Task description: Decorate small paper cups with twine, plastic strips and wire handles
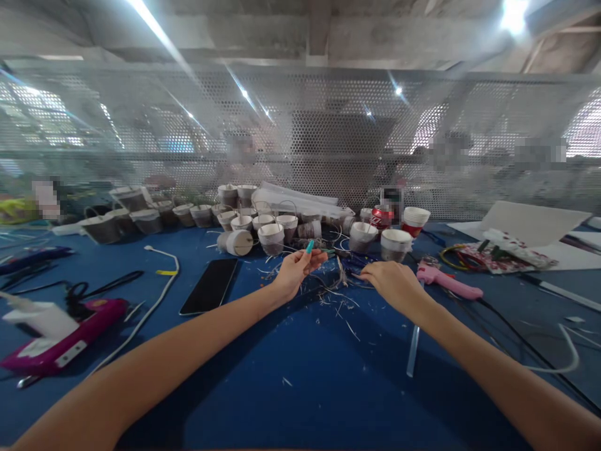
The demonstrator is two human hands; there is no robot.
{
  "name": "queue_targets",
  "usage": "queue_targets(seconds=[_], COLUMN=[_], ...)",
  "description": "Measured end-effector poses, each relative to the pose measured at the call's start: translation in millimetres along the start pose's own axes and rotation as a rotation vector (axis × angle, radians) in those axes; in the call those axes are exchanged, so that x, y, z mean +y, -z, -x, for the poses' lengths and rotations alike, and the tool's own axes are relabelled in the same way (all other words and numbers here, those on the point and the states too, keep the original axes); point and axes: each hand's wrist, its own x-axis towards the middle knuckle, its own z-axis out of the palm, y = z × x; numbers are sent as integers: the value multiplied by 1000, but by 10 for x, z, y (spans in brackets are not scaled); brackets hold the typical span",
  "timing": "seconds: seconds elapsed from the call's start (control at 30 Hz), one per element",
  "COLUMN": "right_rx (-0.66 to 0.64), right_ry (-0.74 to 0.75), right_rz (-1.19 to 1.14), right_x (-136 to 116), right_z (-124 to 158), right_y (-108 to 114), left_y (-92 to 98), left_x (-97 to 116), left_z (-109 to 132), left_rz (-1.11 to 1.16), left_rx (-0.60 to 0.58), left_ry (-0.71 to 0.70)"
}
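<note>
Near the middle of the blue table, my left hand (295, 272) is half turned up, its thumb with a teal nail raised and its fingers loosely bent to the right. I see nothing held in it. My right hand (392, 283) is palm down, fingers drawn together and pointing left; what they grip, if anything, is too small to make out. Between the hands lie loose pale strands (342, 272) and clippings. Just behind my right hand is a dark blue-handled tool (359, 258), partly hidden. Small grey-brown, white-rimmed buckets (271, 239) stand beyond my hands, one on its side.
A black phone (210, 287) lies left of my left hand. Further left are a white cable (162, 297) and a magenta power strip (66, 341). On the right are a pink glue gun (448, 282), a clear stick (414, 351), a red can (381, 217) and paper cups (416, 219). A perforated screen (342, 138) stands behind.
</note>
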Motion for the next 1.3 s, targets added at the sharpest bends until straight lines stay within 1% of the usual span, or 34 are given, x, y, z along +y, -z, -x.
queue_targets(seconds=[0.07,0.17,0.27,0.37,0.53,0.67,0.73,0.8,1.0,1.1,1.2,1.3], right_rx=[12,53,43,6,6,-35,-32,-24,38,54,57,27], right_ry=[-14,-8,-16,-34,-27,-143,-199,-220,-220,-191,-147,-146], right_rz=[-1,59,108,85,5,-3,27,48,35,15,12,38], right_x=[11,14,-2,-32,-64,-81,-103,-131,-182,-163,-119,-87], right_z=[7,31,50,49,31,33,40,49,58,49,41,38], right_y=[11,4,-6,-2,6,33,52,59,12,0,-8,-13], left_y=[5,12,14,19,22,7,3,6,23,21,13,6], left_x=[-1,-7,-15,-21,-14,2,5,-1,-24,-18,-9,-3], left_z=[3,5,3,-3,-1,20,26,24,0,0,5,7], left_rz=[-17,-46,-52,-36,6,-38,-58,-64,-59,-45,-27,-26], left_rx=[-12,-12,-14,-36,-58,-67,-69,-65,-56,-40,-23,-12], left_ry=[-12,-26,-43,-52,-42,-20,-10,-5,-5,-5,-3,-21])
